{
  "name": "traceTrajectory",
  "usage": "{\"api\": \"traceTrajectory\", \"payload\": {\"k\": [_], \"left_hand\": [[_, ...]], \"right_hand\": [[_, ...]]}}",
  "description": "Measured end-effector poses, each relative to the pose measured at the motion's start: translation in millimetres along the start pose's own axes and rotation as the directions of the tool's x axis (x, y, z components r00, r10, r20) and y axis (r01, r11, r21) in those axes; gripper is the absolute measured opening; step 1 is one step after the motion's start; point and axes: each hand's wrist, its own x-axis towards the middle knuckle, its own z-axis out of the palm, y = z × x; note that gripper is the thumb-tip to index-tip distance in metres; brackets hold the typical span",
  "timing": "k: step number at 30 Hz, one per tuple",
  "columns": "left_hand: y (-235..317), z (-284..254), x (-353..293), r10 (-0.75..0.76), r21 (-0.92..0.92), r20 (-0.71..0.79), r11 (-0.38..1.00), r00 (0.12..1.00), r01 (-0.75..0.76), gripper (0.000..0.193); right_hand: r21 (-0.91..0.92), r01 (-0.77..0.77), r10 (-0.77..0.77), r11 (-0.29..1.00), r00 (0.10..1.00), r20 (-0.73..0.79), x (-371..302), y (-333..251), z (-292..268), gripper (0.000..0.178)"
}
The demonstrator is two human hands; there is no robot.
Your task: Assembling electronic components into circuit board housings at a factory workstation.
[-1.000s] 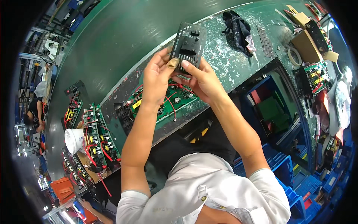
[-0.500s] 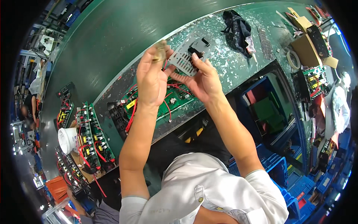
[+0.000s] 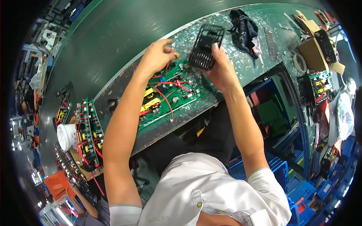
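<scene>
My right hand point(image 3: 223, 73) grips a black slotted cover plate point(image 3: 201, 58), thumb on its near right edge and fingers beneath. The plate is tilted above the bench, with rows of vent slots and a smeared dark part in its middle. To the left, my left hand point(image 3: 155, 56) has its fingers curled together beside a red wire; whatever they hold is blurred. Below both hands lies a green circuit board point(image 3: 184, 98) with red wires and yellow-wrapped coils point(image 3: 151, 103). My left forearm covers the board's left end.
More wired boards point(image 3: 87, 128) and a white bucket point(image 3: 66, 136) stand at left. A black cloth bundle point(image 3: 243, 32), a tape roll point(image 3: 300, 63) and a cardboard box point(image 3: 312, 52) lie at right. Blue crates point(image 3: 303, 190) sit low at right. Another person's arm point(image 3: 86, 202) shows at lower left.
My hands have moved apart. The plate rose in my right hand and now shows a dark face instead of a grey one. The tan object seen in my left hand is no longer visible there.
</scene>
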Motion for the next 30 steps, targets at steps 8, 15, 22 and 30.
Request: {"api": "traceTrajectory", "payload": {"k": [8, 15, 22, 30], "left_hand": [[24, 0, -22, 0.034, -0.554, 0.125, 0.831, 0.992, 0.041, 0.028], [9, -6, -22, 0.017, -0.479, 0.033, 0.878, 0.999, 0.001, 0.031], [8, 3, -17, 0.204, -0.329, -0.045, 0.921, 0.978, -0.207, 0.021], [13, 7, -22, 0.420, -0.108, -0.128, 0.895, 0.899, -0.433, 0.021]], "right_hand": [[0.059, -0.078, 0.076, 0.995, 0.997, 0.031, -6, 10, 11, 0.043], [-0.028, -0.082, 0.082, 0.996, 0.997, 0.008, -7, 3, 14, 0.043], [-0.417, -0.116, 0.075, 0.901, 0.991, -0.115, -10, -16, 16, 0.053], [-0.627, -0.021, -0.011, 0.779, 0.999, -0.047, -2, 3, 15, 0.053]]}}
